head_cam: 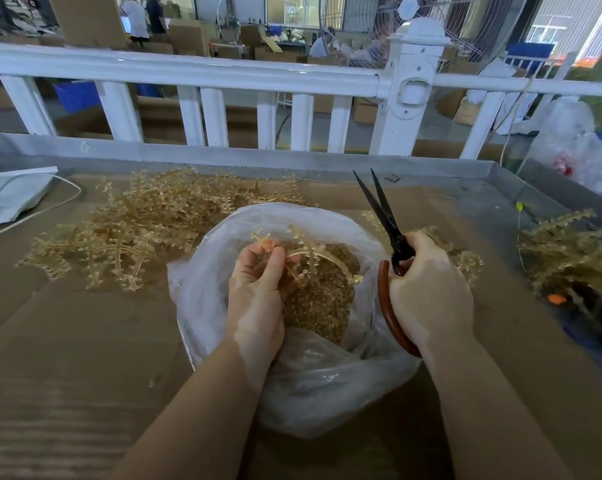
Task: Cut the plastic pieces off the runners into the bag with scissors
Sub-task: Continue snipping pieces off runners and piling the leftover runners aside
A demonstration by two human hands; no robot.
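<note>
Head view showed one cardboard-lined work table (67,341) with a raised metal rim, presumably to keep loose parts from spilling off. One large heap of amber runners (137,230) lay left of centre, within reach of the left hand; a second, smaller heap (566,251) lay at the right edge, its status (cut or uncut) not determinable. One clear plastic bag (313,386) sat open directly before the person, so that severed pieces would fall straight in; it already held a substantial layer of cut pieces (317,306). One pair of scissors (386,223) was gripped in the right hand (427,296), blades slightly parted and pointing away. The left hand (258,292) pinched one runner (310,251) over the bag mouth.
</note>
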